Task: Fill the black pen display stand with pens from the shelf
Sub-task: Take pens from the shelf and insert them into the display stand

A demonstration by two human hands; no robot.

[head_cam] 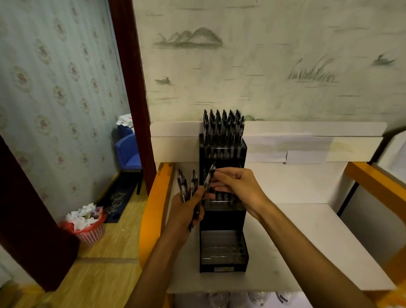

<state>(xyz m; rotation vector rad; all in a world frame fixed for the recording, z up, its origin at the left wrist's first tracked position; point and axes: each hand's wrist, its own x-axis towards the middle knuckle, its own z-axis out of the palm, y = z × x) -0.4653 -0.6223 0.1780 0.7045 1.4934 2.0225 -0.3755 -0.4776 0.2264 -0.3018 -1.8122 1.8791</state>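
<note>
Two bare forearms reach forward from the bottom edge toward the black pen display stand [222, 210], which stands upright on the white table [303, 231] against the wall. Left of the stand's middle tier, the left hand [187, 208] is curled around a small bundle of pens [187, 184], their tops fanning upward just beside the stand's left wall. Directly in front of that middle tier, the right hand [237, 185] pinches a single pen [209, 175] between thumb and fingers; this pen is tilted, its upper end leaning right, its lower end near the left hand's fingertips. Along the stand's top tier a full row of dark pens [223, 127] stands upright. Its lowest tier, nearest the camera, is an open tray with a shiny floor. Whether the middle tier already holds pens cannot be told behind the hands. Far left of the stand, on the wooden floor, sits a pink wastebasket [89, 231] heaped with crumpled paper, and beyond it a blue chair [128, 151].
</note>
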